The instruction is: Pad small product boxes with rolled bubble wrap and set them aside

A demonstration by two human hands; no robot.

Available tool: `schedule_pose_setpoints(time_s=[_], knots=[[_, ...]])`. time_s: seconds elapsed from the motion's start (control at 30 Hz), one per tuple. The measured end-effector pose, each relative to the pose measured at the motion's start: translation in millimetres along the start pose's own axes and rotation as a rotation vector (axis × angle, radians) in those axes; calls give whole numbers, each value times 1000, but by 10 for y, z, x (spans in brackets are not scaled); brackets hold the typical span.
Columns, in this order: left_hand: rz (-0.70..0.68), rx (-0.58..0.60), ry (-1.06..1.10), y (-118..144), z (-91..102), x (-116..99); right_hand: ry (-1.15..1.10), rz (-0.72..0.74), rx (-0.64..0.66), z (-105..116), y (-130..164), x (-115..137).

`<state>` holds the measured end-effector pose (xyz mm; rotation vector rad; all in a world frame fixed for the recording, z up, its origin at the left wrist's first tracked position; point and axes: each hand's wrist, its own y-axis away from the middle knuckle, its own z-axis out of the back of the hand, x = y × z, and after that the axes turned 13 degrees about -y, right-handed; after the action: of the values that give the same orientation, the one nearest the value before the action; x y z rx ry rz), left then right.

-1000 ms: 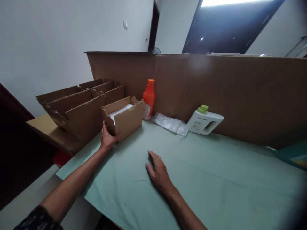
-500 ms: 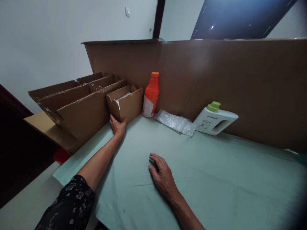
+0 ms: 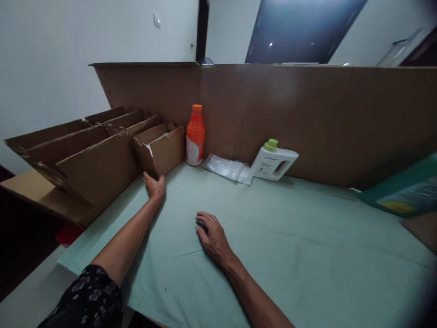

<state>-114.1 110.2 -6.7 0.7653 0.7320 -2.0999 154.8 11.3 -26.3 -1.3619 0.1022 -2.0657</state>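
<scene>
My left hand (image 3: 155,186) is at the near end of a small open cardboard box (image 3: 167,152), thumb on one side and fingers on the other, gripping its lower edge. Something white shows inside the box, mostly hidden by its walls. My right hand (image 3: 212,238) rests low over the pale green cloth (image 3: 290,246), fingers apart and slightly bent, with nothing in it. Beyond the small box stands an orange bottle (image 3: 195,136) with a white label. Folded bubble wrap (image 3: 228,168) lies right of the bottle.
Larger open cardboard boxes (image 3: 95,157) sit along the left edge. A white jug with a green cap (image 3: 275,161) leans back against the tall cardboard wall (image 3: 324,123). On the far right lies a green package (image 3: 406,191), blurred. A red object (image 3: 68,234) shows below the table's left edge.
The view has turned to the right, bringing the green package into sight. Both hands and the small box keep about the same places on the table.
</scene>
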Motion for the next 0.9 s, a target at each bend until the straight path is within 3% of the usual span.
schedule_pose_setpoints(time_s=[0.13, 0.33, 0.47, 0.57, 0.63, 0.7, 0.8, 0.9], knots=[[-137, 95, -32, 362, 182, 86, 58, 3, 27, -37, -18, 26], [-481, 334, -66, 1044, 443, 193, 229, 18, 156, -124, 109, 239], [-862, 407, -260, 1370, 391, 314, 453, 130, 255, -38, 505, 431], [-1088, 388, -299, 1695, 292, 281, 541, 195, 347, 202, 948, 538], [-1214, 388, -285, 1987, 247, 177, 495, 193, 390, 519, 1239, 533], [-1324, 399, -251, 2292, 211, 39, 457, 117, 288, 1023, 1464, 454], [-1434, 431, -182, 2648, 154, -135, 583, -124, -202, 2142, 1659, 310], [-1457, 456, -117, 2802, 107, -202, 706, -194, -515, 3435, 1756, 325]])
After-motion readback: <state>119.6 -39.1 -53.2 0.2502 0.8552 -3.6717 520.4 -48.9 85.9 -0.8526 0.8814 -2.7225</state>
